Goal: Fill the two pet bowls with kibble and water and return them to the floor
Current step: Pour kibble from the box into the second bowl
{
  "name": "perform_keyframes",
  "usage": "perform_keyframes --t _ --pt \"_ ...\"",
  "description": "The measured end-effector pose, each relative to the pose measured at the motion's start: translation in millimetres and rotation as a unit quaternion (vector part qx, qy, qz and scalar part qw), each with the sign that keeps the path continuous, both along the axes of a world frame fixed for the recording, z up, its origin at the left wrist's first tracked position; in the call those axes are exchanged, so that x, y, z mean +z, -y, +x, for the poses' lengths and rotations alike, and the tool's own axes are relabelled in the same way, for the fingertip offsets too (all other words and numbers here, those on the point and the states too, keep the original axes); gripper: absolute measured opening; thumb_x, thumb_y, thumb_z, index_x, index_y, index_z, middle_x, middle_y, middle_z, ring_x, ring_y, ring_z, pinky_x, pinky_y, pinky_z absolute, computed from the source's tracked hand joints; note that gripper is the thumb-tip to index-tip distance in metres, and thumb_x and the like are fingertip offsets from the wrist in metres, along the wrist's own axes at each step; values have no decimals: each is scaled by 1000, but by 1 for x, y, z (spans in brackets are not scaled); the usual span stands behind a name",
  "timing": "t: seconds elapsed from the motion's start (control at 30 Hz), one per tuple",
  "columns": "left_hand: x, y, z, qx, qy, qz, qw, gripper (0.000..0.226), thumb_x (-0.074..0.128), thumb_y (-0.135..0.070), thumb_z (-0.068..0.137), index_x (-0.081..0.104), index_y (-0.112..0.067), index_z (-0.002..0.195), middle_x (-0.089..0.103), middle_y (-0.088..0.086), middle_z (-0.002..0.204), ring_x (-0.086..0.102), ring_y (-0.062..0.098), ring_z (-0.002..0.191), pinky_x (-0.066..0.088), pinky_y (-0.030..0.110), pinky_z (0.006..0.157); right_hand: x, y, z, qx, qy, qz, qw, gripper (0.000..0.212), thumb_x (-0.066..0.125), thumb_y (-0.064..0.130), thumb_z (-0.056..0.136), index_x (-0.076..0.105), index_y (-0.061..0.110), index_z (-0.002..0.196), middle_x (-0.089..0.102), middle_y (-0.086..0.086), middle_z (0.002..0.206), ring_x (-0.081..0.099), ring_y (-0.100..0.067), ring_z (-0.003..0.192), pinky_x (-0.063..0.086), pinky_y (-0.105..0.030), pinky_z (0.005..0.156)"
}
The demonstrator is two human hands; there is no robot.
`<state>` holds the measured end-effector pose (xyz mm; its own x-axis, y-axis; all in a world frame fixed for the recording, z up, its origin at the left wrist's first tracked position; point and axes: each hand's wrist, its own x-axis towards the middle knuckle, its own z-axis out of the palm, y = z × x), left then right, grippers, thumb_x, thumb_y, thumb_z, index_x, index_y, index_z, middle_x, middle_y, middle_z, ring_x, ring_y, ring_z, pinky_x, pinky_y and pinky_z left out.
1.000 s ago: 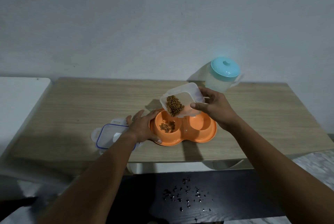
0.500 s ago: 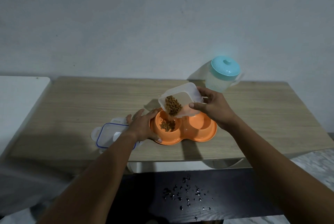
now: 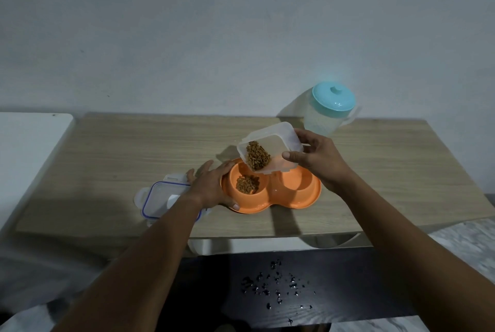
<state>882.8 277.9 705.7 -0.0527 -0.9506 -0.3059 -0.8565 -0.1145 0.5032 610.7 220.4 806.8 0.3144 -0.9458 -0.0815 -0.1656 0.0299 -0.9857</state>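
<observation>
The kibble (image 3: 247,184) pile in the bowl's (image 3: 292,204) left well is growing as the right hand (image 3: 318,161), gripping the tilted tub (image 3: 278,138), keeps pouring above it. The left hand (image 3: 211,187) is staying straight-fingered against the bowl's left rim on the table (image 3: 120,155). The left forearm is covering part of the lid (image 3: 160,196). The jug (image 3: 328,114) is standing behind, its contents unclear.

Left hand (image 3: 211,187) covers the lid's (image 3: 160,197) right end. The tilted container (image 3: 278,141) hides the double bowl's (image 3: 294,197) far rim and most right hand (image 3: 318,160) fingers. Specks (image 3: 276,286) on the dark surface (image 3: 348,278) below are too small to identify.
</observation>
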Motion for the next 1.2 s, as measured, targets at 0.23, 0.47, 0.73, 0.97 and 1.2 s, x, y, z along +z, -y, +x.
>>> perform_keyframes --t 0.23,0.47,0.73,0.97,1.2 --pt "1 -1 0 -1 3 1 1000 129 86 -63 43 14 -51 149 25 1 160 -2 21 151 -4 59 113 -1 -3 2 10 2 -1 1000 60 82 0 80 64 9 136 71 -12 127 70 -31 113 62 -40 92" --pt "6 -2 -2 -4 3 -1 1000 126 88 -59 46 16 -51 149 26 0 159 -1 23 151 -3 59 113 1 -3 0 13 -4 0 1000 62 82 1 80 63 10 138 70 -10 127 69 -30 114 62 -42 92" --pt "5 -1 -2 -1 3 6 1000 126 87 -60 46 16 -49 150 26 3 160 -2 22 151 -4 60 113 1 -3 2 5 -3 8 1000 60 82 2 80 64 12 136 71 -10 126 69 -31 115 61 -47 93" --pt "5 0 -1 -2 4 14 1000 130 86 -65 42 14 -51 149 26 1 160 -1 23 151 -3 58 112 0 -2 0 -52 78 80 992 46 77 -2 83 69 10 127 70 -17 127 73 -34 108 62 -48 89" --pt "18 9 -13 21 -34 18 999 123 69 -88 35 28 -51 145 43 -10 150 9 32 149 2 60 113 -13 15 6 -157 161 206 953 30 69 12 95 67 4 124 74 -17 120 72 -33 108 63 -41 82"
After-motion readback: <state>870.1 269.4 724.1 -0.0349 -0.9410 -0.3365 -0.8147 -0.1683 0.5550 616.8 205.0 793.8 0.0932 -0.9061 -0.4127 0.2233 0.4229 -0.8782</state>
